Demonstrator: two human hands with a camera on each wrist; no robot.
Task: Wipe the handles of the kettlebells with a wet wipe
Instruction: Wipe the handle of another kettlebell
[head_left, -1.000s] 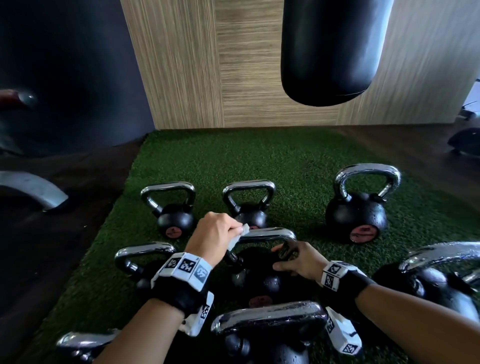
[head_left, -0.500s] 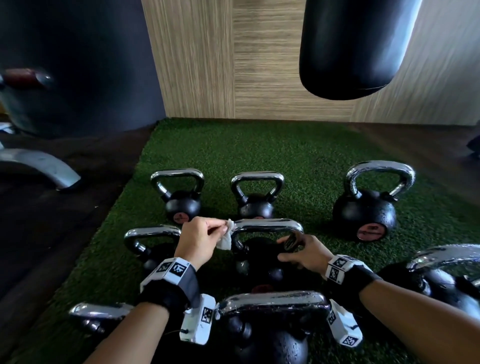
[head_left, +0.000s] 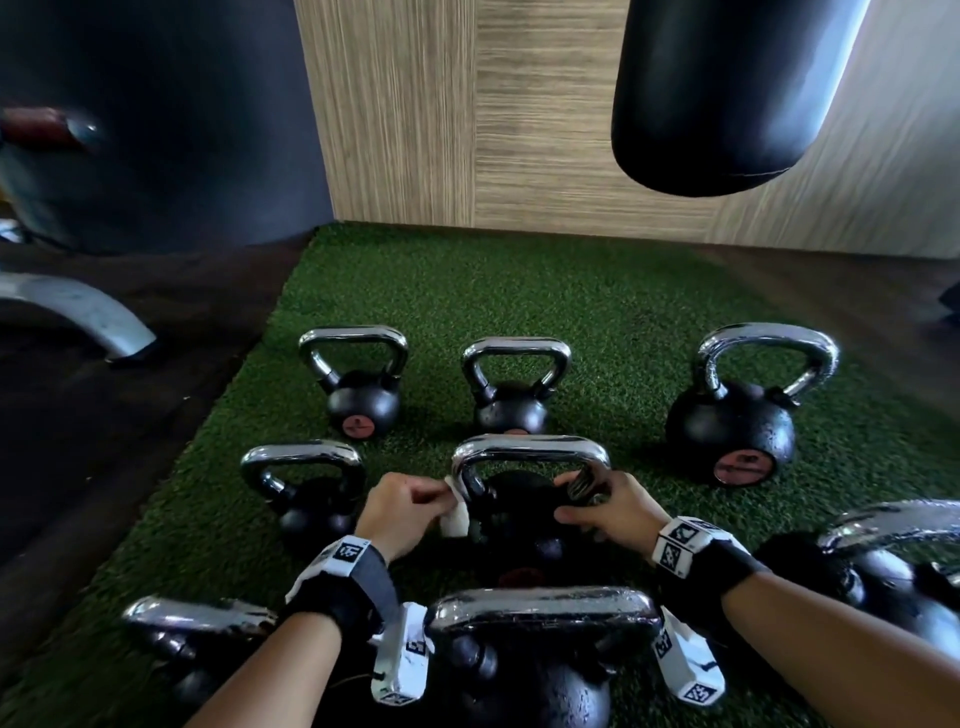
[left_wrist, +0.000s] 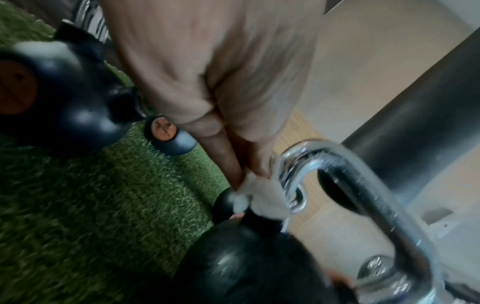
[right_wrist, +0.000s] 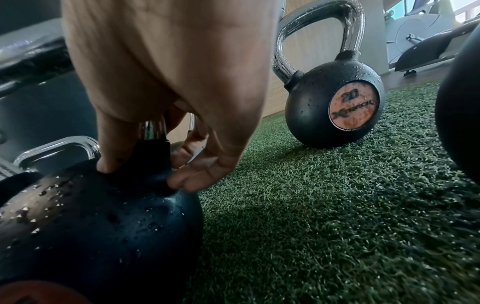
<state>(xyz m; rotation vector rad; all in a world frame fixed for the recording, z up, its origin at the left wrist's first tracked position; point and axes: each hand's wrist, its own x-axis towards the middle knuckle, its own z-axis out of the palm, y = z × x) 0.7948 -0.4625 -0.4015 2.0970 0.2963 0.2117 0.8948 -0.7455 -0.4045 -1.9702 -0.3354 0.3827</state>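
Eight kettlebells (head_left: 528, 512), one wet wipe (head_left: 456, 517), one punching bag (head_left: 727, 93), two hands (head_left: 402, 512)

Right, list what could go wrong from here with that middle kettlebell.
1. The left hand only pinches the wet wipe in its fingertips against the chrome handle, so the wipe may slip out.
2. Droplets cover the kettlebell's body, so the right hand, bracing at the handle's base, could slide off.
3. Other kettlebells stand close by; the front one's handle could knock a wrist.

Black wrist straps (head_left: 340, 597) carry white blocks printed with square markers (head_left: 675, 553).
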